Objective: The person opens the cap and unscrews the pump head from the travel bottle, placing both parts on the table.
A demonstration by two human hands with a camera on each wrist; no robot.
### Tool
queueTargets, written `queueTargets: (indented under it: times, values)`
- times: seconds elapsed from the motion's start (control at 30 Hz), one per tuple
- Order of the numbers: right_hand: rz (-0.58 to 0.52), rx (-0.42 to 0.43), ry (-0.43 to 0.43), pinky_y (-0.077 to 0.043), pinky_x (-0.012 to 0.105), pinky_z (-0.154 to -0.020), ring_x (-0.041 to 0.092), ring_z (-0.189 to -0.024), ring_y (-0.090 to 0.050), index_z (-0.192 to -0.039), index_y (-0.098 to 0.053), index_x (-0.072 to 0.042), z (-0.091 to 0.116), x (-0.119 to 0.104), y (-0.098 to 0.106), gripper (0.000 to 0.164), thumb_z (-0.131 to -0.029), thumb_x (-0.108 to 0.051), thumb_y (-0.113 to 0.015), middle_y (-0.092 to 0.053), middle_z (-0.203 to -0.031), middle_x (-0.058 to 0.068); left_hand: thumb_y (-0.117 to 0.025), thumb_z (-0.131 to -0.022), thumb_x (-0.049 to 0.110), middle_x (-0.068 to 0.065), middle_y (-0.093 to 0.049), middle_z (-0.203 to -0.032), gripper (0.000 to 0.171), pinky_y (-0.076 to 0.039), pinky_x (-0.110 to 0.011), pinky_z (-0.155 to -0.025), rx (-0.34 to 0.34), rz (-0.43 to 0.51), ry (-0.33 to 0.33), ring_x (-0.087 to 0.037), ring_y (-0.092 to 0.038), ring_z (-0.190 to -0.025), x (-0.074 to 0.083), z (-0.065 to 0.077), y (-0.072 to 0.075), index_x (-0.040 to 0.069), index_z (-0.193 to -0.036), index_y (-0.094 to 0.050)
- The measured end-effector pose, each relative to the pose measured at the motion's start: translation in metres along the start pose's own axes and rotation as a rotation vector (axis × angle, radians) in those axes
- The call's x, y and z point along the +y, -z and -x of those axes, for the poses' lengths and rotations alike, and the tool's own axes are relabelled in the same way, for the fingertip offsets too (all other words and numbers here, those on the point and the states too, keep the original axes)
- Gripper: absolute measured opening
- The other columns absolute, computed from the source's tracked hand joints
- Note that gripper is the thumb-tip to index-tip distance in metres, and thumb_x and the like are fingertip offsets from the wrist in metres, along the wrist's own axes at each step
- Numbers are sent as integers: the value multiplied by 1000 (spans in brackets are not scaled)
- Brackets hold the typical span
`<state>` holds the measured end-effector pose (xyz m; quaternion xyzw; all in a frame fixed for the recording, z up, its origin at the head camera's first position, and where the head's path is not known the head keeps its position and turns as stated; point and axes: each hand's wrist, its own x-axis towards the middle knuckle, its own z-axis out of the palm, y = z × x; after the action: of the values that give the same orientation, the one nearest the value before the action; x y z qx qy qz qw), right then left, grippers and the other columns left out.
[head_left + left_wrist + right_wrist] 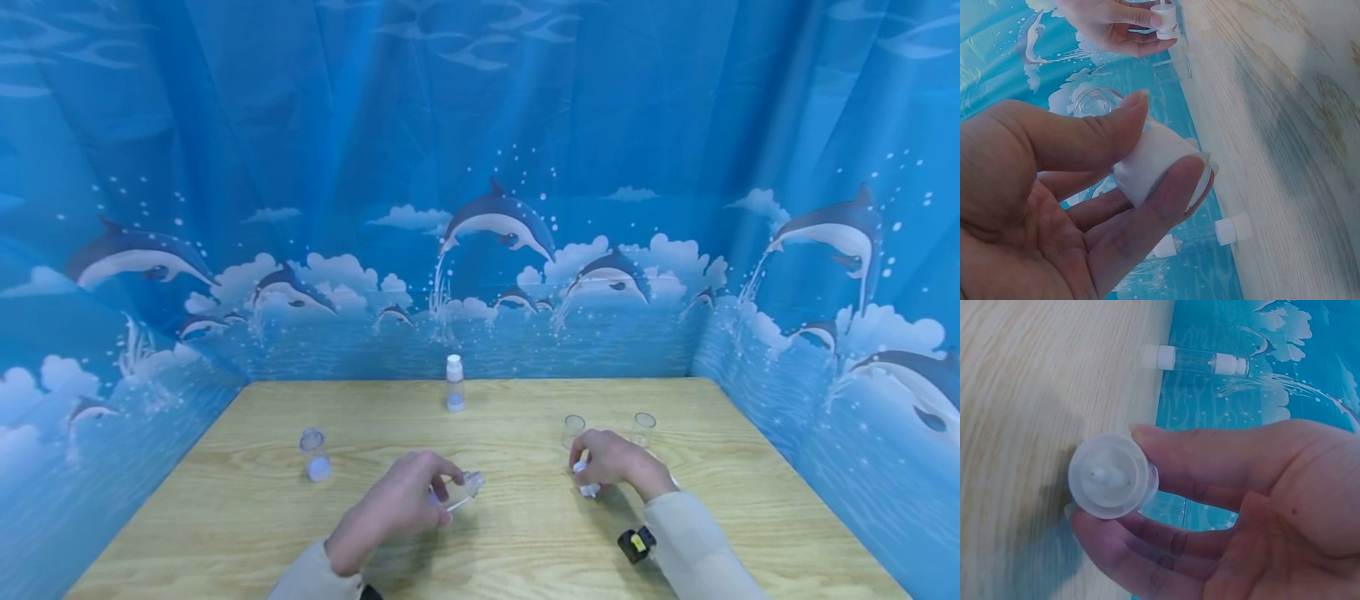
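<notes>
In the head view my left hand point(401, 497) grips a small clear bottle point(471, 483) above the table. The bottle is tilted, with its bare threaded neck toward the right. In the left wrist view its white base point(1152, 161) sits between thumb and fingers. My right hand point(617, 458) pinches a white pump top point(586, 482) low over the right part of the table. Its round underside, with a small nub in the middle, faces the camera in the right wrist view. Bottle and pump top are well apart.
A bottle with a white top point(454, 385) stands at the back middle. Another clear bottle point(314, 456) with a white base stands at the left. Two clear caps, one left point(573, 427) and one right point(645, 426), stand behind my right hand. A blue dolphin curtain point(480, 125) surrounds the table.
</notes>
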<state>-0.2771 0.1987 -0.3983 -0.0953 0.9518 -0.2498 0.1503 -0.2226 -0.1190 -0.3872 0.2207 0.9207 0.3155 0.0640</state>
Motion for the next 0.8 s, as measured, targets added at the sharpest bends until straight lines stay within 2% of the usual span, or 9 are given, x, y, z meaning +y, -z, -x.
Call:
queueTargets:
  times: [0.8]
  values:
    - [41,6,-14,-54,31,-65,18,-70,-63,-97,-70,-10,0,0,-2,12,-88,-9,-77,-64,-93,5,-85,-67,-4,-9,-75,-90,47,-57,-38,-72,17,0,18,-17,-64,-77,1,1,1,8,-111,-76]
